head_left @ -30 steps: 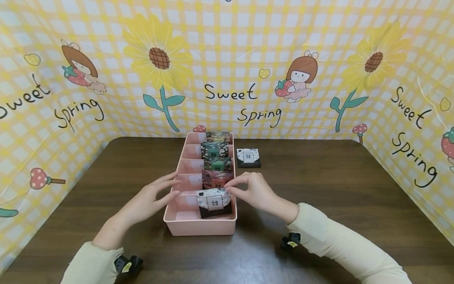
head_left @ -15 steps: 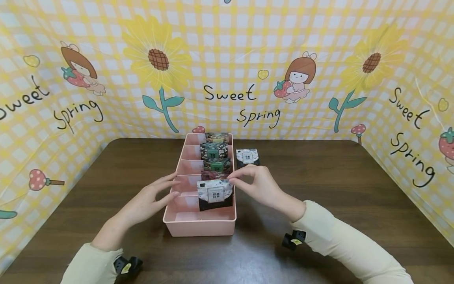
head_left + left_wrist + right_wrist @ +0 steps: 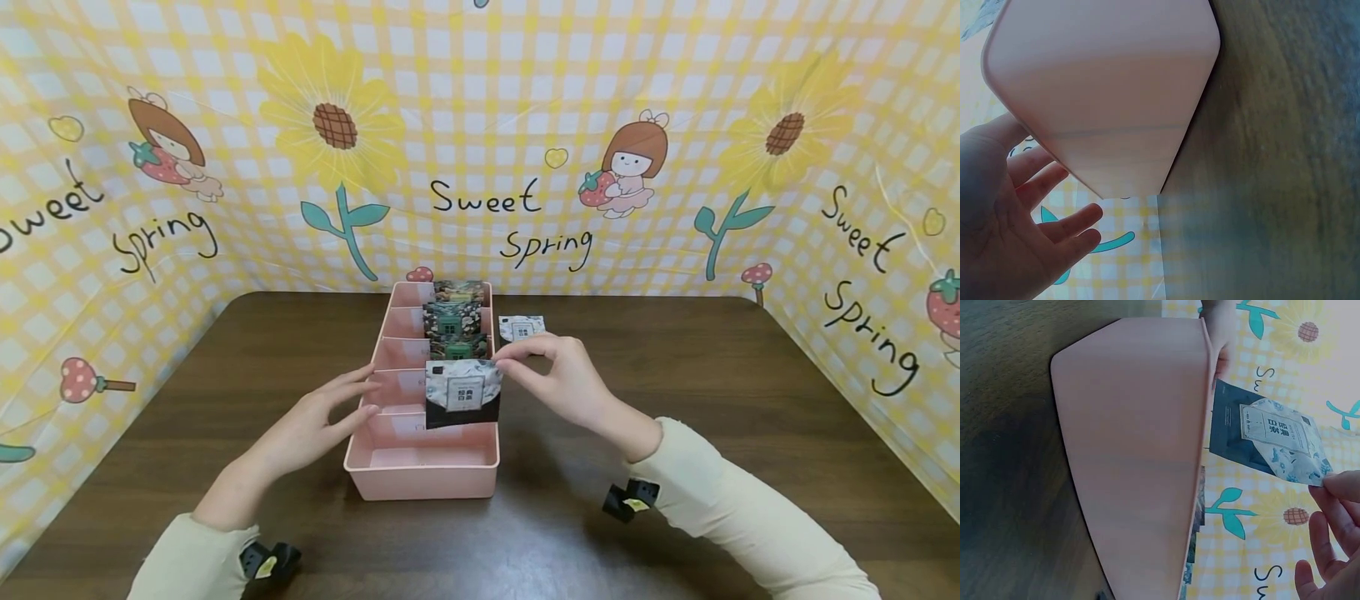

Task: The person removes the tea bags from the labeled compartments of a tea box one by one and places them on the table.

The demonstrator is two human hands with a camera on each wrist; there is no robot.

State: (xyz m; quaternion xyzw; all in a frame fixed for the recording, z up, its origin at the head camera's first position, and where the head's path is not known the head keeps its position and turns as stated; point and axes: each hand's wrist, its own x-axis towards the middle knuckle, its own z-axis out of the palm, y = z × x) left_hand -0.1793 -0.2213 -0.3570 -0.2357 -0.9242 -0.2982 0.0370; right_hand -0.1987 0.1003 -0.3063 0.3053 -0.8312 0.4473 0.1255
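My right hand (image 3: 566,383) pinches the upper right corner of a black-and-white tea sachet (image 3: 463,395) between thumb and index finger. In the right wrist view the sachet (image 3: 1266,434) hangs above the rim, apart from the box. Below it stands a long pink divided box (image 3: 422,485). My left hand (image 3: 303,429) lies at the box's left rim with fingers loosely extended, some reaching over the edge. Dark and green sachets (image 3: 452,323) stand in the rear compartments. The held sachet hides the red one behind it.
A second black-and-white sachet (image 3: 517,327) lies on the brown table (image 3: 675,358) right of the box, partly behind my right hand. A yellow checked cloth (image 3: 480,108) with printed flowers encloses the table's back and sides. Each wrist wears a small black camera (image 3: 632,498).
My right hand has lifted the sachet up out of the front compartment and moved it away from me and slightly right. The left hand has stayed at the rim.
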